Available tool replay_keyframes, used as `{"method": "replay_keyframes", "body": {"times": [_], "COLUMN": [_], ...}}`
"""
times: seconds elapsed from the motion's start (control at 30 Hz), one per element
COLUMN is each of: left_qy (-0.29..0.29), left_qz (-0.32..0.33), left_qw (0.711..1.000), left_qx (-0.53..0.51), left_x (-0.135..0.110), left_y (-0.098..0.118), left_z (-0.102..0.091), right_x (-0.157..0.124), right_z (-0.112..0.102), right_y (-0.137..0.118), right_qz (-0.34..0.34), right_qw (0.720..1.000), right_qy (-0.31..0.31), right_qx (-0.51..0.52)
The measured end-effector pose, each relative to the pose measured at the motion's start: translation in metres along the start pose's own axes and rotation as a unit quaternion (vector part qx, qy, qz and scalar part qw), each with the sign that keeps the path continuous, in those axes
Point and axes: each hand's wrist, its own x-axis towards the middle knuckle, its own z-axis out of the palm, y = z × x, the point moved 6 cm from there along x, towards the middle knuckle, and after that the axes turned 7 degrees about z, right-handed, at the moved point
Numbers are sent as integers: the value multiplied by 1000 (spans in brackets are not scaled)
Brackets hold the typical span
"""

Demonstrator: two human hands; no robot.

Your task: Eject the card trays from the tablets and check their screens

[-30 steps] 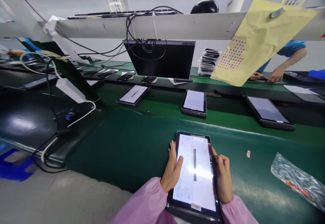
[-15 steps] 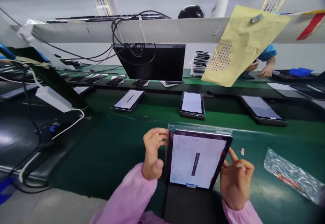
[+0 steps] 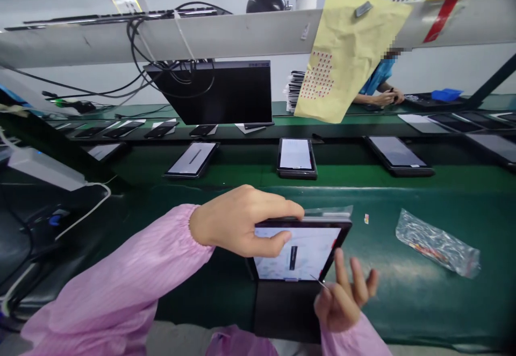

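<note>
A tablet (image 3: 310, 248) with a lit white screen and a dark bar on it stands tilted up on the green bench. Clear plastic film (image 3: 328, 212) shows behind its top edge. My left hand (image 3: 237, 221) grips the top edge, thumb on the screen and fingers behind. Between the pinched thumb and forefinger of my right hand (image 3: 342, 299) is a thin metal pin (image 3: 320, 282), its tip by the tablet's lower right corner; the other fingers are spread and slightly blurred. A flat black panel (image 3: 286, 307) lies below the tablet.
Beyond lie more tablets (image 3: 296, 154) in a row on the green bench (image 3: 181, 286). A clear plastic bag (image 3: 439, 243) and a tiny card (image 3: 366, 219) are at the right. A yellow sheet (image 3: 346, 49) hangs from the shelf. A co-worker's hands (image 3: 387, 98) show behind it.
My left hand has moved from the tablet's left side onto its top edge. My right hand has come down toward the lower right corner, with the pin now visible. The view has shifted right.
</note>
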Motion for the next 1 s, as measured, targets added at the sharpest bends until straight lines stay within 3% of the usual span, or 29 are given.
{"method": "replay_keyframes", "body": {"times": [0.13,0.23,0.37,0.5,0.7,0.8,0.9,1.0], "left_qy": [-17,-61,-107,-113,-68,-25,34,100], "left_qz": [-33,-77,-83,-50,-50,-92,-149,-209], "left_qw": [999,995,987,984,983,981,971,949], "left_qx": [-6,-30,-87,-130,-162,-170,-184,-213], "left_x": [-1,4,18,34,34,25,13,0], "left_y": [-4,-9,-14,-12,-7,-8,-10,-11], "left_z": [1,2,7,13,8,-1,-7,-7], "right_x": [-5,-6,3,16,23,27,31,34], "right_z": [17,12,-7,-15,-2,1,7,2], "right_y": [-29,-55,-38,-10,-5,-7,-7,-8], "right_qz": [87,54,62,6,-56,-66,-89,-146], "right_qw": [993,990,992,994,996,997,994,988], "right_qy": [-79,-94,-22,78,45,14,-65,-56], "right_qx": [19,87,106,82,53,32,9,10]}}
